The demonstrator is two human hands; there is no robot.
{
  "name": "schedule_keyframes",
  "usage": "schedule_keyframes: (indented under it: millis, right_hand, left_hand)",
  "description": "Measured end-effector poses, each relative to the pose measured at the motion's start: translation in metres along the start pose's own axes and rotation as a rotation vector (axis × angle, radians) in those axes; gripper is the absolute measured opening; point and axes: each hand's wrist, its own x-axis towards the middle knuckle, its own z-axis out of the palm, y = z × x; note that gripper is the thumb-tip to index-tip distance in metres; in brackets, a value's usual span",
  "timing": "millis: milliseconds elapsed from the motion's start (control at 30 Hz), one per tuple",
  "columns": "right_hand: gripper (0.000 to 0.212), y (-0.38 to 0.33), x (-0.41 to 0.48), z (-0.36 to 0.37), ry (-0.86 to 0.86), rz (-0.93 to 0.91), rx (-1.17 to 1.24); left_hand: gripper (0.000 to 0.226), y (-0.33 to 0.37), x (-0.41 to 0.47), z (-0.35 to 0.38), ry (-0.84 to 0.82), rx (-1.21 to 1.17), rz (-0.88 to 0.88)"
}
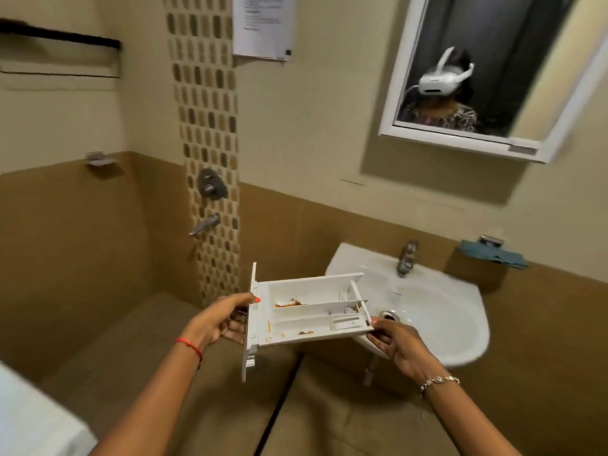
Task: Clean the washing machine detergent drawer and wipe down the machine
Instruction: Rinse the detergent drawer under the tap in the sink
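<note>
While a person stands in a tan-tiled bathroom, a white washbasin (447, 327) is fixed to the wall at right, and a white corner of the washing machine (29, 422) shows at the lower left edge of the view. Held in the air between them is the white plastic detergent drawer (306, 292), open side up and nearly level. Its back end is over the basin's left rim and its front panel hangs outside the bowl.

The left hand (223, 320) grips the front panel, thumb on top and fingers behind it. The right hand (398, 343) pinches the back corner, thumb on the edge and fingers underneath. The hands are well apart, one at each end.

A chrome tap (406, 258) stands at the basin's back rim, and the drain (390, 315) lies just beyond the drawer's back end. Brown residue (291, 303) streaks the middle compartment, with smaller smears near the front panel.

The step in hand looks like bringing the drawer to the water. Doing it well probably means moving it fully over the bowl before tilting, so loosened grime falls into the basin. The left hand would bear the weight while the right opens the tap, with the stained compartments sloped toward the drain.
</note>
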Motion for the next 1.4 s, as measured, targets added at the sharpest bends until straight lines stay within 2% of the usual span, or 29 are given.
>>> schedule_keyframes:
  millis: [200,400,600,767,933,1033,1200,1400]
  right_hand:
    - [0.007,-0.018,0.014,-0.061,0.171,-0.019,0.115]
    - [0.008,-0.03,0.046,-0.105,0.261,-0.012,0.194]
    - [0.011,-0.047,0.098,-0.134,0.345,-0.003,0.238]
    - [0.014,-0.055,0.141,-0.152,0.393,0.033,0.247]
    - [0.022,-0.053,0.174,-0.171,0.45,0.077,0.243]
    - [0.023,-0.05,0.191,-0.183,0.48,0.11,0.192]
    - [0.015,-0.05,0.209,-0.197,0.465,0.163,0.0]
    - [0.005,-0.061,0.236,-0.208,0.404,0.238,-0.388]
  left_hand:
    - [0.033,0.03,0.059,0.066,-0.155,0.111,-0.014]
    - [0.03,0.063,0.113,0.124,-0.28,0.204,0.003]
    - [0.025,0.094,0.178,0.17,-0.336,0.24,-0.001]
    - [0.04,0.109,0.233,0.196,-0.403,0.273,-0.037]
    - [0.041,0.112,0.27,0.218,-0.413,0.282,-0.043]
    - [0.037,0.109,0.285,0.23,-0.447,0.32,-0.056]
    - [0.058,0.098,0.304,0.243,-0.444,0.375,-0.092]
    - [0.045,0.091,0.315,0.26,-0.402,0.371,-0.106]
